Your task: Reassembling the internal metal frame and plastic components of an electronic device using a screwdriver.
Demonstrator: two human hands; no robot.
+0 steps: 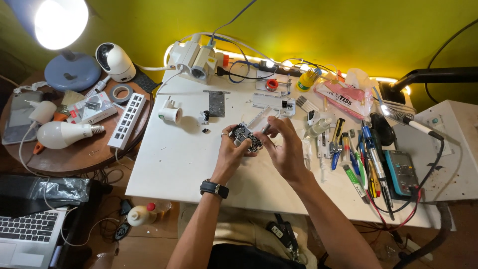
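Mid-table, both hands hold a small dark circuit board (246, 136) — left hand (230, 152) pinching its 8 o'clock edge, right hand (284, 149) closed at 3 o'clock, seemingly working a slim tool (267, 128). Inspection or probing, I'd judge — next calls for steady fingers.

Your arms are bare all the way up, no sleeves showing anywhere. On your left hand (230, 153) there's a ring on one finger, and just below it on the wrist sits a chunky black wristwatch with a dark band (214, 189). Your right hand (286, 150) has nothing on it, wrist bare too. Below the watch you can see tan trousers (244, 233) and a dark top (249, 257).
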